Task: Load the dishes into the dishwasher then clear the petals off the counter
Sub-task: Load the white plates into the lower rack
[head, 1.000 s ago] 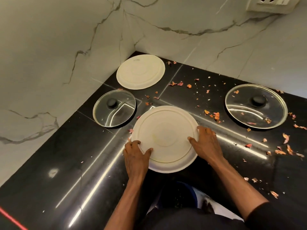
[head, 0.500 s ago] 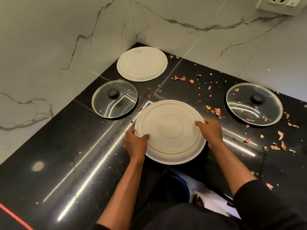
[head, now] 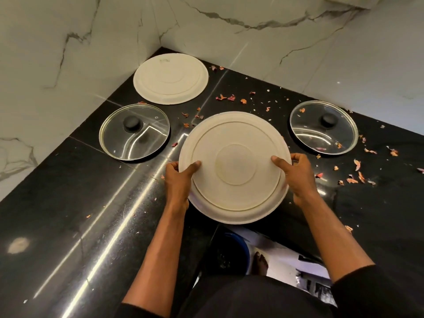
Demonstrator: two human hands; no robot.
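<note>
The left hand (head: pixel 177 180) and the right hand (head: pixel 298 177) each grip one side of the big plate (head: pixel 234 166), thumbs on top. The plate is over the front edge of the black counter (head: pixel 68 203). Past it lie petals (head: pixel 358 177), two glass lids (head: pixel 134 131) and another plate (head: pixel 171 79).

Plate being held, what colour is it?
Plain cream; the plate shows best in the head view.
</note>
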